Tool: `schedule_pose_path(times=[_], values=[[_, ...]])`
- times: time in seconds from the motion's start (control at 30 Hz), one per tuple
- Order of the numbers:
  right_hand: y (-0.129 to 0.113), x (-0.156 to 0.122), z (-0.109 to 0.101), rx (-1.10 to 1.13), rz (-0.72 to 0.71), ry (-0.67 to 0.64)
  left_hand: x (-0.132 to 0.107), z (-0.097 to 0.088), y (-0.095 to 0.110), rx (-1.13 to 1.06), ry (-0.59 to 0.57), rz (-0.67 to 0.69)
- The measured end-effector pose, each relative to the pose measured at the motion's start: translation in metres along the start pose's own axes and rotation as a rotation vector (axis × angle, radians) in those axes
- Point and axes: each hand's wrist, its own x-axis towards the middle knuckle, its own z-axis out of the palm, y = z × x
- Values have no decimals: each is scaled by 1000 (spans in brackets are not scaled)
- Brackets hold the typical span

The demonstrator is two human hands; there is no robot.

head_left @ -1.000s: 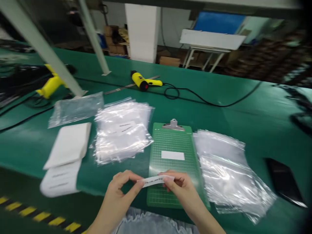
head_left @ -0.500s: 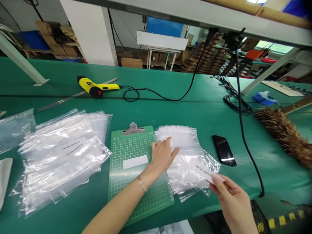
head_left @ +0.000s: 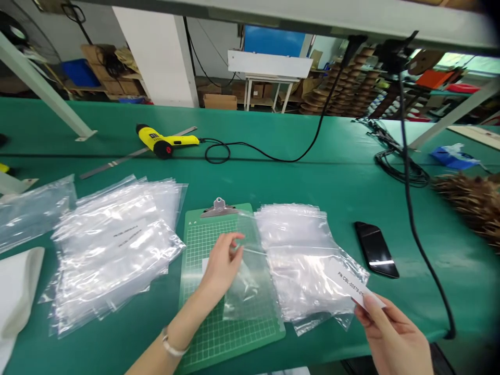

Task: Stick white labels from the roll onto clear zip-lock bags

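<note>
Holding: white label strip [head_left: 349, 282] in my right hand [head_left: 390, 333], printed "PN: CBL-00578", the end blurred near my fingers
Right grip: narrow, thumb and fingers pinched on the strip's lower end
Left hand: left hand [head_left: 221, 268] over the clear zip bag [head_left: 250, 281], thin bracelet [head_left: 172, 346] on the wrist
Left grip: narrow, fingers [head_left: 234, 244] curled at the bag's upper part; cannot tell if pinching or just touching
Bag position: on the right part of the green gridded clipboard [head_left: 234, 333], below its metal clip [head_left: 219, 208]
Label position: over the lower right corner of the right bag stack [head_left: 299, 255]; cannot tell if touching
Left of clipboard: larger stack of clear zip bags [head_left: 113, 250], with a white folded pad [head_left: 17, 291] beside it
Right of stack: black smartphone [head_left: 375, 250], face up on the green bench mat [head_left: 312, 182]
Back of bench: yellow heat gun [head_left: 166, 141], steel ruler [head_left: 136, 152], black cable [head_left: 265, 156]
Far right: feather duster [head_left: 469, 208], partly out of frame
</note>
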Motion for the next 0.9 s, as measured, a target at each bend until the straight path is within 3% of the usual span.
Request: schedule_pose_path(times=[0.1, 0.2, 0.33, 0.53, 0.73, 0.9], values=[[7, -1, 13, -1, 67, -7, -40, -26, -33, 168, -2, -23], [17, -5, 27, -34, 107, -31, -56, -37, -49, 324, -23, -19], [27, -7, 43, -160, 101, -139, -35, -52, -60, 428, -81, 50], [42, -18, 75, -240, 83, -289, 7, -81, -81, 472, -357, 104], [76, -54, 111, -334, 207, -583, 14, -89, -92, 392, -412, 103], [90, -57, 116, -352, 225, -618, 20, -101, -98, 221, -512, 58]])
